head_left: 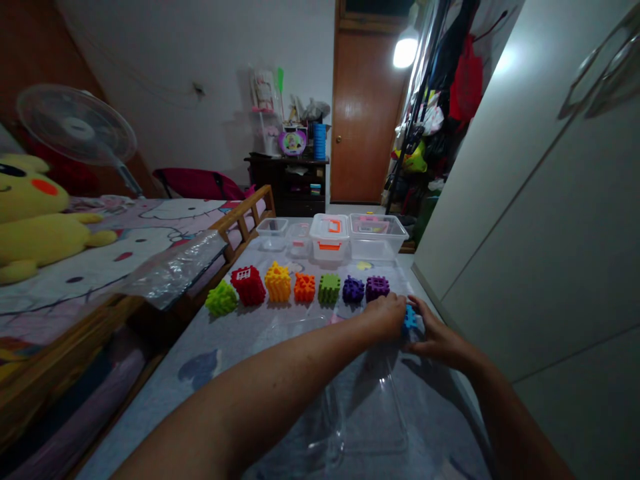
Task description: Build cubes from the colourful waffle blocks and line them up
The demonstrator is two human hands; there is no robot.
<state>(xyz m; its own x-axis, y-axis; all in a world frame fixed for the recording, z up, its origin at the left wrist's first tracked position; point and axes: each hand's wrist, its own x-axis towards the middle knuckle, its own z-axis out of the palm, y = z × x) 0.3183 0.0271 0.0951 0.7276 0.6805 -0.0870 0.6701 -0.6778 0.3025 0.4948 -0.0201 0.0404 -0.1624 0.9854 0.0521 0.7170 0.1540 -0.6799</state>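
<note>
Reaching across to the right side of the table, my left hand (386, 316) closes on the left side of a blue notched block (411, 319). The fingers and thumb of my right hand (434, 337) wrap round its right side. Part of the blue block is hidden between my fingers. A row of similar notched blocks runs leftward: dark purple (377, 287), blue-violet (353, 289), green (329, 289), orange (305, 287), yellow (278, 283), red (249, 286) and lime (221, 298). My left hand is close to the purple one.
Clear plastic lids (370, 413) lie under my left arm. Behind the blocks stand a white-lidded box with orange clips (330, 248), a large clear bin (379, 237) and smaller clear containers (273, 233). A wooden bed rail (237, 223) borders the left; a pale wardrobe (530, 220), the right.
</note>
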